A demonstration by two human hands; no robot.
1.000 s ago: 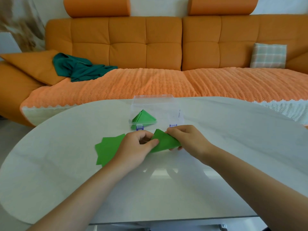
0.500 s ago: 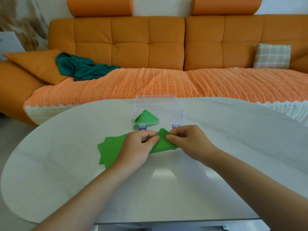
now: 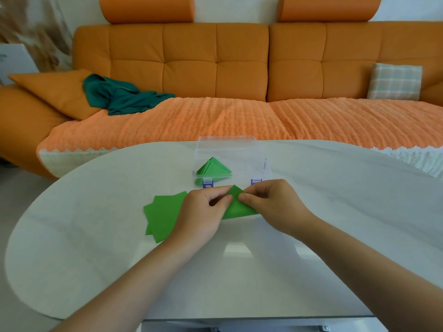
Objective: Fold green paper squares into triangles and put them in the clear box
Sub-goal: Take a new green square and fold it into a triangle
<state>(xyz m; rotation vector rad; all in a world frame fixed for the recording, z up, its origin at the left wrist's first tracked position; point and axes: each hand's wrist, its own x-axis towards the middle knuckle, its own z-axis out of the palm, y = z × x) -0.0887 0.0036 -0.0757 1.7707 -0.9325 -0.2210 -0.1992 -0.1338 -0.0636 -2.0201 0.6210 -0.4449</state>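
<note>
Your thumbs have drawn closer together since a second ago, and the green sheet (image 3: 237,207) between them has settled from a loose flap into a near-flat triangle on the white table (image 3: 96,248). Your left hand (image 3: 203,212) pinches its left slope and your right hand (image 3: 271,202) pinches the right slope just below the tip. That probably keeps the two corners matched while the crease sets. The stack of unfolded green squares (image 3: 165,216) lies fanned beside the sheet, partly under your left hand, so the next one is an easy reach. The clear box (image 3: 227,149) stands open just beyond your knuckles, blue latches (image 3: 207,183) facing you, with finished triangles (image 3: 213,170) piled in its left part. I judge the fold nearly done, with only a short carry forward left.
</note>
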